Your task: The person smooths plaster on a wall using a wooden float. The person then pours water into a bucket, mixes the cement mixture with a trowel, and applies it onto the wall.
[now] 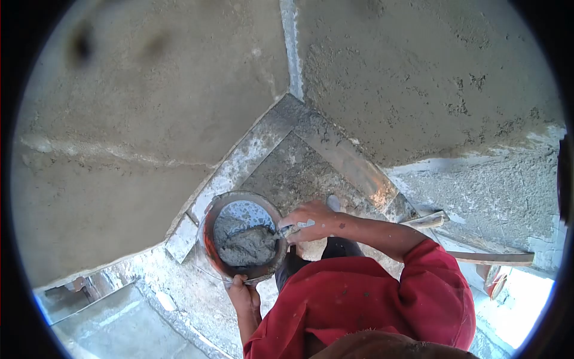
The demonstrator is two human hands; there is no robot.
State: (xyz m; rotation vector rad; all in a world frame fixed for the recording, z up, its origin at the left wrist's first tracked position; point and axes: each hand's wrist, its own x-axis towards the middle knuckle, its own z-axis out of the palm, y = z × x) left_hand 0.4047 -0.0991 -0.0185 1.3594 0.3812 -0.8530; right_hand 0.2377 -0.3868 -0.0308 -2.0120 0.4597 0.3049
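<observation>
An orange-red bucket [208, 236] stands before me, with grey wet mortar [248, 245] heaped inside and splashes on its pale inner wall. Fingers of my left hand [240, 293] are closed on the bucket's near rim. At the right side of the rim, my right hand [310, 220] is wrapped round the handle of a mortar-smeared trowel [288, 231]. Most of the trowel's blade cannot be made out against the bucket and mortar. Grey splashes mark the back of my right hand.
Rendered walls [149, 107] meet in a corner ahead. Two boards, a left board [239, 161] and a right board [344, 157], run along their foot and join at the corner. Short wood scraps [427, 220] lie at the right. A grey slab [128, 326] is at lower left.
</observation>
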